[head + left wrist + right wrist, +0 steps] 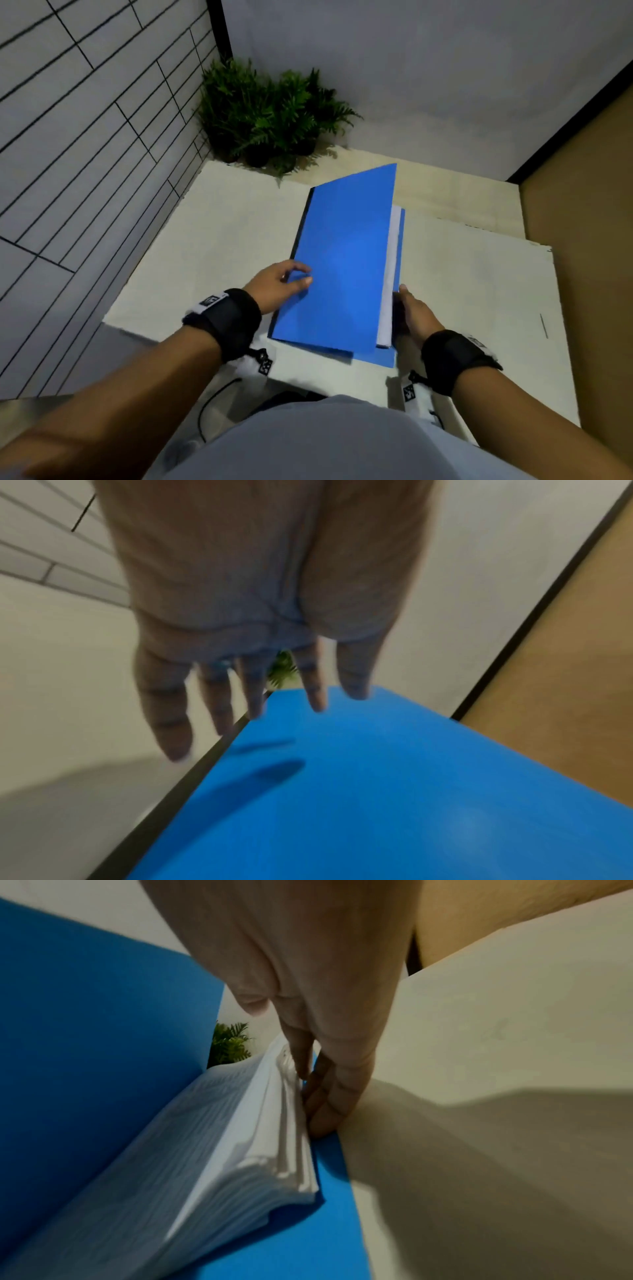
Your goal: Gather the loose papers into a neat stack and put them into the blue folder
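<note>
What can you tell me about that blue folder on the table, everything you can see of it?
The blue folder is plain, matte, card-like, with a dark spine strip along its left edge. It lies on the white table, front cover raised slightly over a stack of white papers inside. The left hand is over the cover; the right hand touches the papers' open edge.

Green potted ferns (270,113) in far corner of white table (212,240); grey tiled wall (85,137) left.

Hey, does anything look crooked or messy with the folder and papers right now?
Slightly. The blue folder isn't shut flat: its cover stands raised over the paper stack, whose sheets fan unevenly along the open side by the right hand. Nothing looks torn or spilled.
</note>
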